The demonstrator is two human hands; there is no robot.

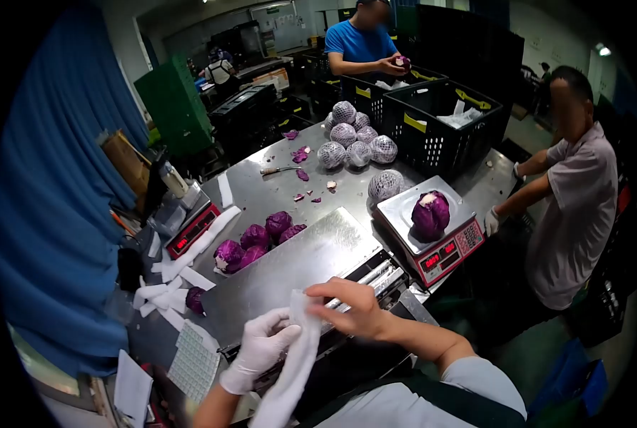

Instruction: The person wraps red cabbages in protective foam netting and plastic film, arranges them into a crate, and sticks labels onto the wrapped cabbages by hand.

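A white foam net sleeve [298, 367] hangs between my two hands above the metal machine's near edge. My left hand [261, 348], in a white glove, is closed around its middle. My bare right hand [352, 308] pinches the sleeve's upper end; the fingertips are slightly blurred. Ahead and to the right, one red cabbage [430, 216] sits on a red digital scale [452, 258] with lit digits. Beyond the machine's flat metal top [282, 267], several unwrapped red cabbages [253, 242] lie together on the steel table [261, 196].
Net-wrapped cabbages [343, 134] are piled by black crates [432, 132]. A knife [279, 170] lies among leaf scraps. Loose foam sleeves [165, 296], a second scale [193, 230] and a sheet of labels [193, 360] are at left. One co-worker holds a cabbage [402, 63]; another's gloved hand [491, 222] is beside the scale.
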